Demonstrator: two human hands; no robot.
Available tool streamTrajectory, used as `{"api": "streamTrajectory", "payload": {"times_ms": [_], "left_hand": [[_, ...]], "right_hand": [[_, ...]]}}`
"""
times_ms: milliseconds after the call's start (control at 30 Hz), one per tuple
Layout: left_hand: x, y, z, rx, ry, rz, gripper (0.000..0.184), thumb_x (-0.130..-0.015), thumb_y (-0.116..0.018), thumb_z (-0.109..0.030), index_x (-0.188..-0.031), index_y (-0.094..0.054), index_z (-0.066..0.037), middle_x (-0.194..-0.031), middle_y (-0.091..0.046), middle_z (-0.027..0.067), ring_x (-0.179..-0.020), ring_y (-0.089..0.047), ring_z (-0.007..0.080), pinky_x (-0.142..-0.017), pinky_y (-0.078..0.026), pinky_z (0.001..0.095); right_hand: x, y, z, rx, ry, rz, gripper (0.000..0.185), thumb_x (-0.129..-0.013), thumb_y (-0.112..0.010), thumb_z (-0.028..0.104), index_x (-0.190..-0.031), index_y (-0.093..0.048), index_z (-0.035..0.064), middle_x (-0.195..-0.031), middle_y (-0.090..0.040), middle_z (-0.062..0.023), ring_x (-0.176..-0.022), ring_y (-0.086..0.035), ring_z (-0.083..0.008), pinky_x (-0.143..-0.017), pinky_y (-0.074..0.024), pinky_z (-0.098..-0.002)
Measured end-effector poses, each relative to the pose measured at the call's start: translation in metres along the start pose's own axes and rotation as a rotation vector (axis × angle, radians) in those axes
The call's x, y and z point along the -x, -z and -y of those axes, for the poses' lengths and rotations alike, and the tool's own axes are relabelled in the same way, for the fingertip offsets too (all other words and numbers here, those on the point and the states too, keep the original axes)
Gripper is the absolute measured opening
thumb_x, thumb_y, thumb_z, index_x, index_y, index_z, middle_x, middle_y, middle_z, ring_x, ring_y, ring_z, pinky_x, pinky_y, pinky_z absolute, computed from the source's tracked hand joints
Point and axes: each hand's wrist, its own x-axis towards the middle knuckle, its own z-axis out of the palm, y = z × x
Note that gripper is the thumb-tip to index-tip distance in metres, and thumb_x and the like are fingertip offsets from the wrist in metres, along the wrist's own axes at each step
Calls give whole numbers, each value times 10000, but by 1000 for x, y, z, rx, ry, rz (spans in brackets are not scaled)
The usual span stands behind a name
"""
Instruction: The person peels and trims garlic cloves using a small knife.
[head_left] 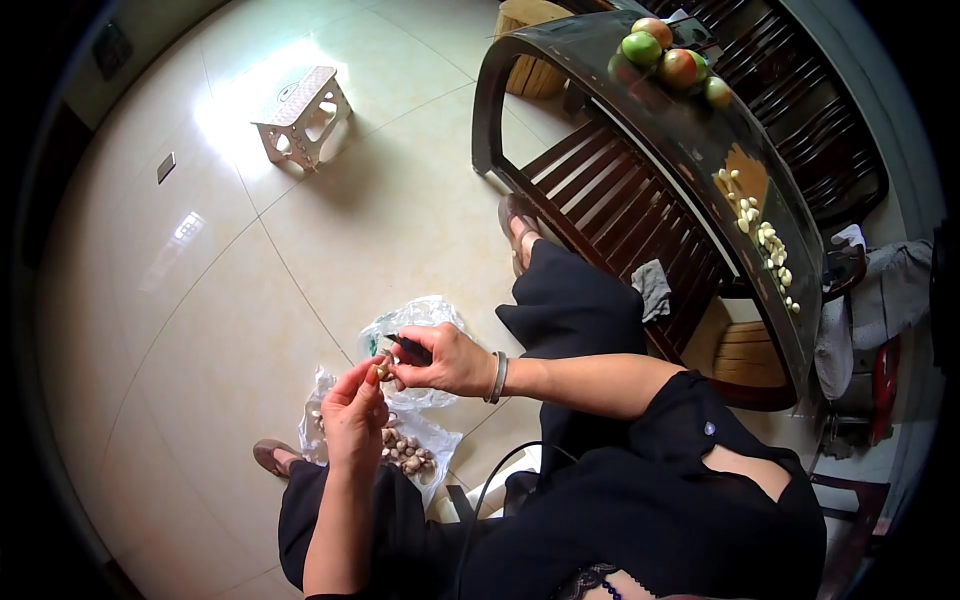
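Note:
My left hand pinches a small garlic clove between thumb and fingertips. My right hand is wrapped round a small black-handled knife, its fingertips touching the same clove. Below both hands, on the floor, lies an open white plastic bag with several unpeeled garlic pieces. Another crumpled clear bag is spread just beyond my right hand. Peeled white cloves lie scattered on the dark glass-topped table at the right.
The curved dark table has a slatted lower shelf with a grey cloth. Red and green fruits sit at its far end. A folding step stool stands on the tiles. A black cable crosses my lap.

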Motion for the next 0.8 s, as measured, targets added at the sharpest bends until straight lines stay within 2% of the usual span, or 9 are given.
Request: {"api": "streamTrajectory", "payload": {"times_ms": [33,100,233,400,467,533,600,667,800], "left_hand": [[1,0,-1,0,0,-1,252,-820,-597,-107,-1041,-566,8,-668,-523,-26,-471,-351,19,-401,-250,161],[2,-1,-3,-24,8,28,354,-818,-580,-90,-1150,-507,10,-771,-531,-27,-523,-371,16,-431,-290,147],[3,1,-6,-31,-7,94,416,-802,-583,-62,-1194,-466,14,-818,-548,-17,-536,-375,18,-436,-298,145],[5,-3,-9,-80,-59,51,305,-815,-556,-39,-1110,-508,18,-863,-573,24,-516,-372,16,-429,-287,158],[6,-1,-12,-48,-81,96,251,-829,-535,-50,-1071,-509,10,-892,-588,58,-507,-375,23,-422,-282,158],[9,-1,-18,12,-55,134,245,-838,-528,-60,-1072,-512,11,-955,-598,90,-507,-378,25,-431,-289,159],[10,2,-17,107,-39,226,299,-839,-530,-57,-1127,-496,13,-967,-596,103,-525,-387,31,-453,-306,154],[12,2,-18,176,-23,275,333,-837,-542,-70,-1154,-486,17,-966,-592,104,-539,-391,39,-468,-315,153],[11,4,-19,203,-2,371,398,-824,-558,-74,-1197,-452,15,-1029,-530,98,-604,-404,50,-498,-341,151]], "right_hand": [[0,0,-1,-66,-56,3,135,-792,-579,81,-809,-510,-33,-683,-605,-69,-689,-621,-90,-592,-483,-216],[-1,2,-2,-97,-71,-8,133,-794,-578,81,-818,-511,-32,-691,-604,-64,-693,-620,-87,-599,-483,-212],[-2,4,-2,-110,-81,-38,148,-792,-586,83,-848,-511,-32,-716,-605,-51,-687,-613,-83,-612,-483,-206],[-4,9,-9,-47,-12,-148,154,-780,-598,102,-850,-525,-13,-740,-591,-45,-673,-566,-68,-616,-470,-212],[-5,14,-4,78,-111,-185,170,-774,-608,124,-838,-526,-10,-732,-580,-47,-650,-545,-77,-596,-455,-219],[-6,15,-12,296,-106,-99,176,-763,-613,138,-825,-529,-3,-701,-571,-67,-616,-536,-99,-573,-442,-238],[-2,11,-10,391,-91,-31,196,-747,-620,153,-823,-533,-5,-683,-572,-102,-598,-558,-161,-566,-440,-274],[0,8,-20,448,-97,30,221,-706,-620,193,-804,-545,10,-677,-584,-152,-659,-580,-326,-611,-464,-374],[0,10,-19,601,-168,137,242,-699,-630,209,-816,-555,11,-701,-604,-139,-698,-591,-322,-622,-462,-383]]}}
